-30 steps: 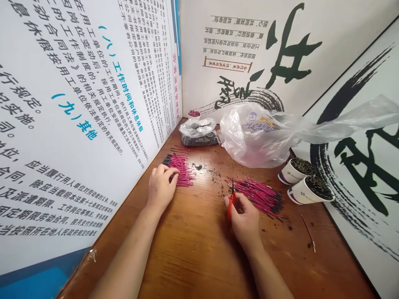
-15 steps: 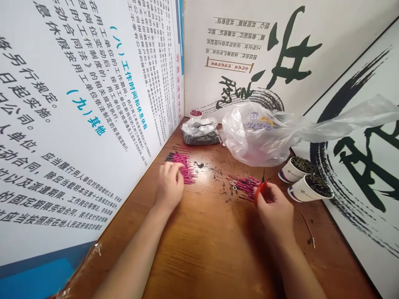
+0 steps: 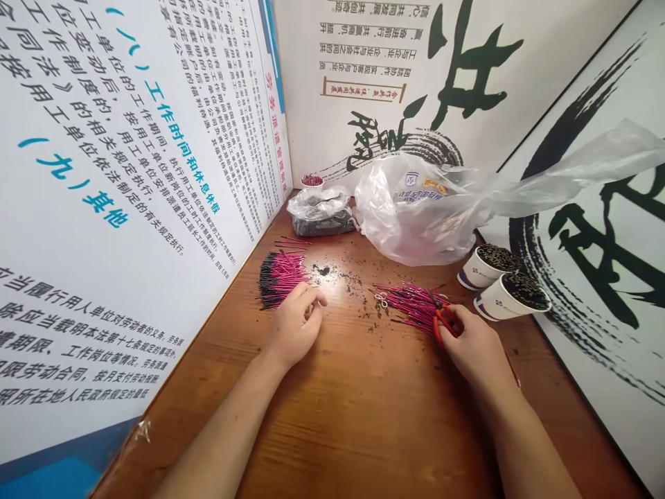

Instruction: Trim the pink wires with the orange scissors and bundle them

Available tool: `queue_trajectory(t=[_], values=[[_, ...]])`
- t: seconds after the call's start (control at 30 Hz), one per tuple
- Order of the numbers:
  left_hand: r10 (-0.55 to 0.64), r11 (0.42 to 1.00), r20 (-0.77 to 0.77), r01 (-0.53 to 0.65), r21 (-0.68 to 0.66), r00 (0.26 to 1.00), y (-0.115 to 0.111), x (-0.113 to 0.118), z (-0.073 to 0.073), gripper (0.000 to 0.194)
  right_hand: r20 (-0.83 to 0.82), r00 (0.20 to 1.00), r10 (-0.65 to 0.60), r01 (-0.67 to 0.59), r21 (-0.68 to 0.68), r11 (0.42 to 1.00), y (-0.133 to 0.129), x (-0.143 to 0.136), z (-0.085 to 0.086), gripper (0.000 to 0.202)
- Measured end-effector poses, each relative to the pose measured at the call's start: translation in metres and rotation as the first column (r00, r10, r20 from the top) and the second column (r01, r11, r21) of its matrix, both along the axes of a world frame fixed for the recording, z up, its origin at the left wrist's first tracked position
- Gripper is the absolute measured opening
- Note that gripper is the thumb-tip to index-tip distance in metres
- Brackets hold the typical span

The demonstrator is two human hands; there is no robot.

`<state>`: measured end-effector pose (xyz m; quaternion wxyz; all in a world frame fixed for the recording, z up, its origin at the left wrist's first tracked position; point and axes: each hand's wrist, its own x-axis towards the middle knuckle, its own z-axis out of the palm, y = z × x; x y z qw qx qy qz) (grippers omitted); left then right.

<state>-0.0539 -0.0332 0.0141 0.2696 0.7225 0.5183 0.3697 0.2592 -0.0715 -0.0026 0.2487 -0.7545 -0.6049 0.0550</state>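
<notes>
My left hand (image 3: 298, 322) is closed, its fingers curled at the near edge of a bundle of thin magenta wires (image 3: 291, 267) with black ends. Whether anything lies between those fingers is hidden. My right hand (image 3: 475, 346) grips red-handled pliers (image 3: 439, 326), whose dark head is partly covered by the hand and wires. Just left of the pliers lies a looser pile of magenta wires (image 3: 410, 301) with dark ends. A small white loop of wire (image 3: 382, 299) pokes out on the pile's left side.
Black crumbs (image 3: 325, 270) are scattered between the piles. Behind them stand an open bag of black pieces (image 3: 322, 220), a small cup (image 3: 312, 182) and a large plastic bag (image 3: 415, 229). Two paper cups (image 3: 491, 305) of dark bits stand right. Printed panels (image 3: 129, 277) wall the table (image 3: 332, 416).
My left hand has come off the left wire bundle, moving right and nearer, so the bundle's black ends show. My right hand has tilted the pliers down against the right pile. The view has shifted slightly.
</notes>
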Motion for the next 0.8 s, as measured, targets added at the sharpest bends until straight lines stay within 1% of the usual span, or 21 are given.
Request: queue_trajectory(t=[0.1,0.17,0.23,0.3,0.37,0.43,0.47,0.53,0.6,0.63,0.7,0.8], values=[[-0.006,1.000,0.021,0.006,-0.012,1.000,0.000,-0.001,-0.003,0.019,-0.049,0.999,-0.007,0.009,0.042,0.999,-0.001,0.000,0.001,0.028],[-0.009,1.000,0.027,0.010,-0.015,1.000,0.000,-0.001,-0.003,0.019,-0.091,0.996,-0.013,0.022,0.102,0.995,-0.003,-0.003,0.005,0.028],[-0.017,1.000,0.046,0.018,-0.018,0.999,-0.001,0.002,-0.001,0.019,-0.135,0.991,-0.012,0.037,0.182,0.983,-0.006,-0.012,0.010,0.027],[-0.052,0.999,0.084,0.053,-0.008,0.995,-0.006,0.008,0.002,0.020,-0.231,0.973,0.012,0.052,0.270,0.961,-0.009,-0.027,0.016,0.024],[-0.149,0.989,0.112,0.148,0.020,0.982,-0.014,0.017,0.006,0.024,-0.362,0.928,0.094,0.014,0.284,0.959,-0.014,-0.049,0.021,0.018],[-0.305,0.952,0.082,0.303,0.026,0.949,-0.023,0.026,0.010,0.029,-0.447,0.866,0.224,-0.097,0.290,0.952,-0.018,-0.072,0.024,0.011],[-0.353,0.935,0.073,0.353,0.014,0.933,-0.027,0.031,0.011,0.031,-0.489,0.830,0.269,-0.138,0.289,0.947,-0.020,-0.082,0.024,0.008],[-0.402,0.915,0.066,0.403,-0.015,0.913,-0.033,0.038,0.012,0.036,-0.583,0.742,0.332,-0.215,0.262,0.941,-0.023,-0.100,0.022,0.006],[-0.412,0.910,0.049,0.413,-0.026,0.910,-0.035,0.041,0.011,0.034,-0.670,0.656,0.347,-0.267,0.224,0.937,-0.025,-0.111,0.018,0.005],[-0.408,0.912,0.038,0.409,-0.027,0.912,-0.035,0.041,0.011,0.031,-0.688,0.641,0.340,-0.272,0.210,0.939,-0.026,-0.114,0.016,0.005],[-0.387,0.921,0.020,0.388,-0.030,0.922,-0.033,0.039,0.009,0.024,-0.701,0.636,0.323,-0.263,0.197,0.944,-0.026,-0.117,0.012,0.007],[-0.318,0.946,0.012,0.318,-0.064,0.948,-0.028,0.035,0.005,0.016,-0.681,0.661,0.316,-0.253,0.194,0.948,-0.026,-0.116,0.009,0.011]])
